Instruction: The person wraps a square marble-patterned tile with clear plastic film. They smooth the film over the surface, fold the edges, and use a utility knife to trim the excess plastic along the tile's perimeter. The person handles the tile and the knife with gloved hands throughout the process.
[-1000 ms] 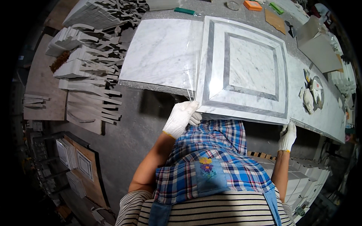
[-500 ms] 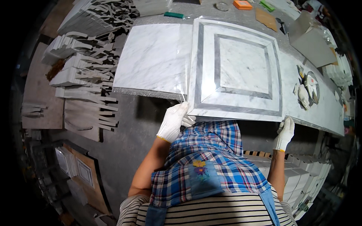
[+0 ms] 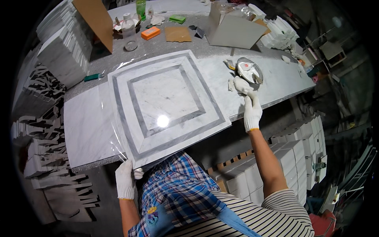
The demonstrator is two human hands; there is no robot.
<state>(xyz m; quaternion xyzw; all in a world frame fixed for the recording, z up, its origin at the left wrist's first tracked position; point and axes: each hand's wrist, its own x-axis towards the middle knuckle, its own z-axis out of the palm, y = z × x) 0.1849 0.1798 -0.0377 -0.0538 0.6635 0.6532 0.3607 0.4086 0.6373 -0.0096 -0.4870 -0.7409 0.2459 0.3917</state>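
Observation:
A square marble panel (image 3: 167, 93) with two grey inlaid borders lies tilted over the edge of a larger white marble slab (image 3: 85, 126). My left hand (image 3: 126, 179), in a white knit glove, is closed on the panel's near left corner; some of its fingers are hidden under it. Clear plastic film (image 3: 108, 114) runs along the panel's left side. To the right, my gloved right hand (image 3: 252, 112) reaches over the slab, its fingertips together at the near end of a crumpled white rag (image 3: 240, 84). Beside the rag is a round metal dish (image 3: 256, 73) with white paste.
Behind the panel are an orange box (image 3: 150, 33), a brown cardboard piece (image 3: 177, 34), a clear bottle (image 3: 128, 27) and a grey-white box (image 3: 233, 31). Stone tiles (image 3: 65, 51) and strips are stacked at left. White boxes (image 3: 278, 160) stand below the slab at right.
My right hand has left the panel's near right corner and moved to the rag. My left hand stays at the near left corner. The view has turned toward the right.

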